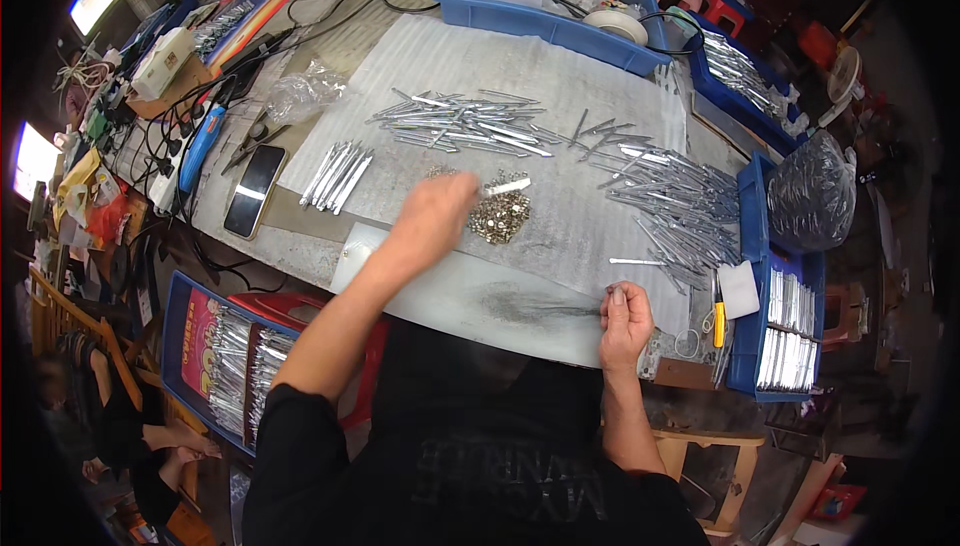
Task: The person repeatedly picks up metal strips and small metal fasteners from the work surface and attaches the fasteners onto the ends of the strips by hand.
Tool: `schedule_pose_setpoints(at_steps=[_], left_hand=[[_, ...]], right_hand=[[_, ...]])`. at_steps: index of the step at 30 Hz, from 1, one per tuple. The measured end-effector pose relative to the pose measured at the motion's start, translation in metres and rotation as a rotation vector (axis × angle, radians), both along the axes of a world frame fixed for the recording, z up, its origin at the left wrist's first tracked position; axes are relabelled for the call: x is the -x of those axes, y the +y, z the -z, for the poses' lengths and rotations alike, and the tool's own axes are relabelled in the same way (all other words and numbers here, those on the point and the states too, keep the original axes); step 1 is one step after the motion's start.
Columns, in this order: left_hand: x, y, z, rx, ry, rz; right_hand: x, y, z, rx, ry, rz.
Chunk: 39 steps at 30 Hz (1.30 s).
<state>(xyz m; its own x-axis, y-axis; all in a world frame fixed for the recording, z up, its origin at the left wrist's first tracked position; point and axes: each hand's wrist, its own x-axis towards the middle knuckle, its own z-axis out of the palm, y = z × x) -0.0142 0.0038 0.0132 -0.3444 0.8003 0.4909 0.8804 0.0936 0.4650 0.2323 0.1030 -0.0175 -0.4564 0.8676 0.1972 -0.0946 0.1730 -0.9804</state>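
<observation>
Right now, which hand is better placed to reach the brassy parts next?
Likely the left hand, close to the brassy parts; the right hand is farther off, near the edge of the table.

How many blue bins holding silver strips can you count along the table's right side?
2: an upper bin at the far right, a lower bin at the near right. Others may be hidden.
</observation>
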Motion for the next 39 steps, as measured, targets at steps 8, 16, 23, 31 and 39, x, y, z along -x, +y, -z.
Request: schedule_pose_setpoints(at_steps=[8,16,23,31,39], left_hand=[[-0.081,-0.05,-0.001,0.007,-0.367,0.129],[-0.102,-0.056,0.006,-0.029,-0.506,0.118],[-0.085,-0.051,0.01,-0.207,-0.516,0.057],[-0.064,-0.058,0.024,-0.273,-0.544,-0.145],[-0.063,-0.059,0.025,-0.276,-0.63,-0.154]], right_hand=[[0.011,-0.022,-0.014,0.05,-0.054,-0.159],[0.039,-0.037,-0.029,0.33,0.06,-0.306],[0.067,-0.03,-0.037,0.229,-0.114,-0.496],[0.148,0.019,-0.035,-0.83,-0.336,-0.473],[0.189,0.036,-0.015,-1.052,-0.559,-0.548]])
